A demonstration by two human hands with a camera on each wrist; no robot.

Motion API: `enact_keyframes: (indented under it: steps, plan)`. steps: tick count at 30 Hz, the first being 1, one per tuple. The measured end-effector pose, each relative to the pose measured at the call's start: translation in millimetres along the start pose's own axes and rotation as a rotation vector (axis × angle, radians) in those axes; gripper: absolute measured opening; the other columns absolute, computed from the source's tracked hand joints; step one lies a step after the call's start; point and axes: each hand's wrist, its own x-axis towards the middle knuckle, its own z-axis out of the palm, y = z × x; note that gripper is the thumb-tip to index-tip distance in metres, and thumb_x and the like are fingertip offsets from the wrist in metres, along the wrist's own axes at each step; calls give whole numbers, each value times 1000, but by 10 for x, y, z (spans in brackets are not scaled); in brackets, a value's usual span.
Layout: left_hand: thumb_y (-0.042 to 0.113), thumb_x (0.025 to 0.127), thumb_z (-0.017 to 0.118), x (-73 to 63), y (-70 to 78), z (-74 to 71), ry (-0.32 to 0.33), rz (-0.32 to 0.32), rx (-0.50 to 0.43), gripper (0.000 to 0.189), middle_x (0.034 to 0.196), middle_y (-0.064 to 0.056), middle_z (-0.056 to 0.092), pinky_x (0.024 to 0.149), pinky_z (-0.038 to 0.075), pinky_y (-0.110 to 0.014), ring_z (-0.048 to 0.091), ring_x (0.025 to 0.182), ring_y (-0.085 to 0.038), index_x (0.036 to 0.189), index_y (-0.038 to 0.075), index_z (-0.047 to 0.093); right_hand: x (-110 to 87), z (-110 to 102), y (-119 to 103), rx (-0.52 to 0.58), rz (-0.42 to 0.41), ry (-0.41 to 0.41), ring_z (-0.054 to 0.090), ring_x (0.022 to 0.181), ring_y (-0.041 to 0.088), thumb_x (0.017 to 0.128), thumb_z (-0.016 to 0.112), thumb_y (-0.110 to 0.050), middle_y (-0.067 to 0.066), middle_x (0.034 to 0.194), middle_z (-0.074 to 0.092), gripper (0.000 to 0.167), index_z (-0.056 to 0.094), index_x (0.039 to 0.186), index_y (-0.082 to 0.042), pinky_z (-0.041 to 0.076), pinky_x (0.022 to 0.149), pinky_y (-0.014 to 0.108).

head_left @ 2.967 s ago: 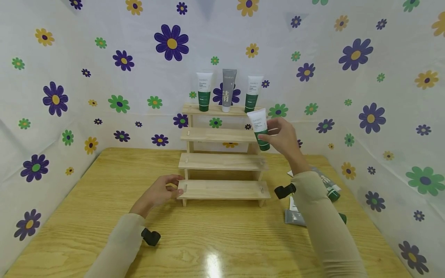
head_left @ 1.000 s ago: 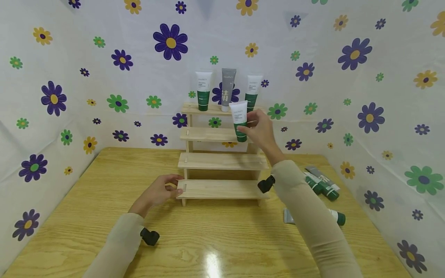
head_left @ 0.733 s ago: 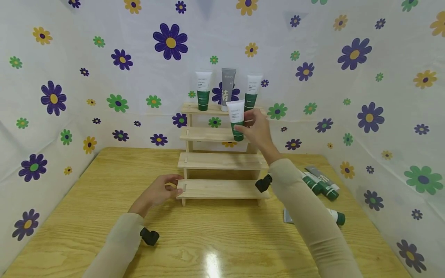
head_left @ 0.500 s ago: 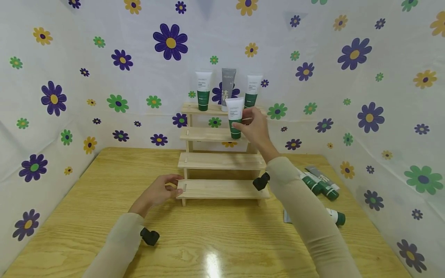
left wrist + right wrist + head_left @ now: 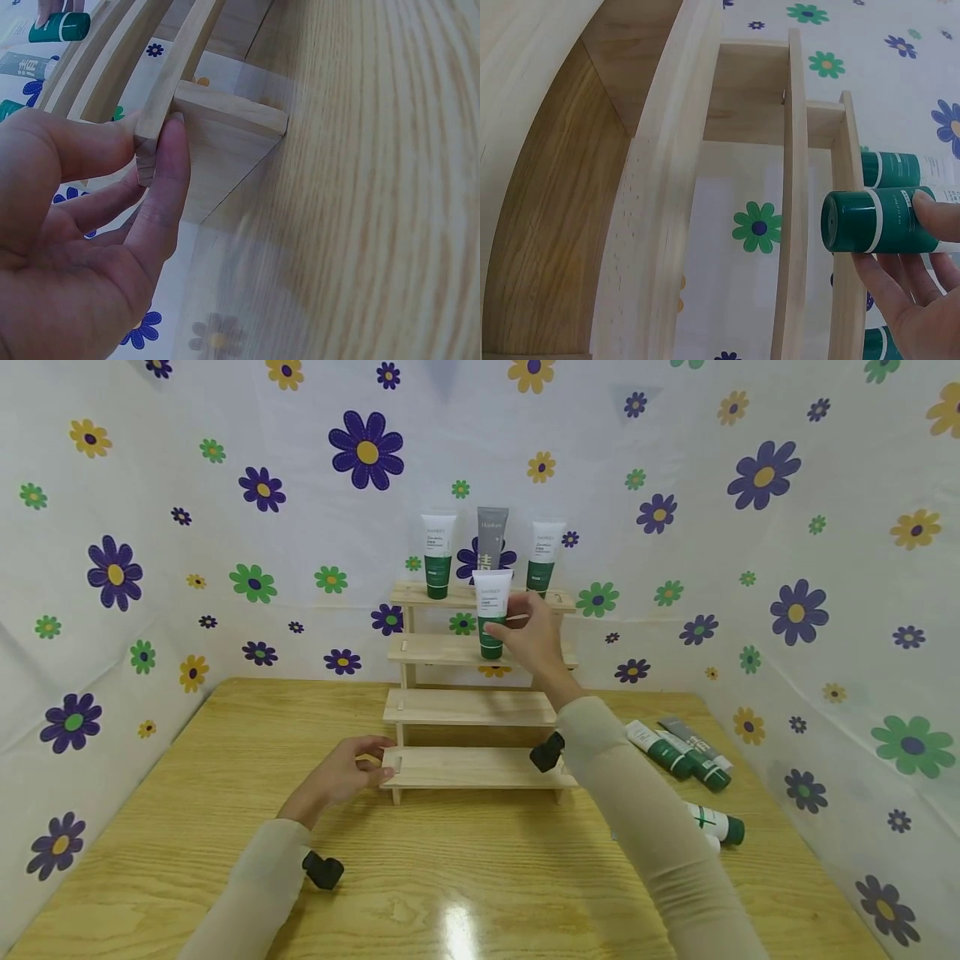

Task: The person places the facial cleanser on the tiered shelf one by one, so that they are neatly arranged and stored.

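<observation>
A white-and-green squeeze tube [image 5: 491,597] is pinched between the thumb and fingers of my right hand [image 5: 536,639]. It stands nearly upright, cap down, in front of the second-highest shelf [image 5: 442,649] of a wooden tiered stand [image 5: 480,706]. In the right wrist view, a gap shows between the cap [image 5: 847,221] and that shelf. My left hand [image 5: 341,777] grips the left end of the lowest shelf, with the thumb on one face and fingers on the other, as the left wrist view shows. On the top shelf are a white-and-green tube [image 5: 438,556], a grey tube [image 5: 491,531] and another white-and-green tube [image 5: 543,553].
Several more tubes lie on the wooden table [image 5: 465,860] to the right, among them a white-and-green one [image 5: 660,750] and a grey one [image 5: 693,739]. Nearer the front, another tube [image 5: 716,822] is partly hidden by my right sleeve. Flower-patterned cloth [image 5: 300,527] encloses the back and sides.
My right hand has carried the tube leftward and slightly up, from the stand's right end to about its middle. The tube has become more upright. My left hand keeps its grip on the shelf.
</observation>
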Motion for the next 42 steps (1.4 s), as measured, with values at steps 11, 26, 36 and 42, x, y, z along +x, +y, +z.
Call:
enact_keyframes:
  steps: [11,26,36,42]
  plan:
    - [11,99,68,8,-8,-3,3,-17,4,50,130,-22,56,81,58,-33,66,93,-17,146,2,53,-6,149,-53,-16,1,13,71,110,33,87,83,-10,18,123,70,47,58,126,-2,58,99,40]
    - [11,100,68,-9,-6,5,-6,-12,-1,51,129,-22,58,81,58,-33,68,96,-17,146,0,51,-5,315,-27,5,-13,19,70,108,34,87,82,-7,19,121,68,45,56,123,0,58,98,39]
    - [11,99,68,5,-37,-5,-4,-18,-3,50,129,-22,59,81,58,-33,68,96,-17,146,1,52,-12,396,-21,37,-25,8,71,106,33,88,82,-8,18,120,69,43,56,123,0,59,98,39]
    - [10,99,68,19,-43,-9,-2,-19,-5,50,129,-21,59,82,58,-33,69,97,-18,146,2,53,2,423,-13,34,-21,14,72,105,32,88,82,-8,17,119,70,44,56,123,-1,59,96,38]
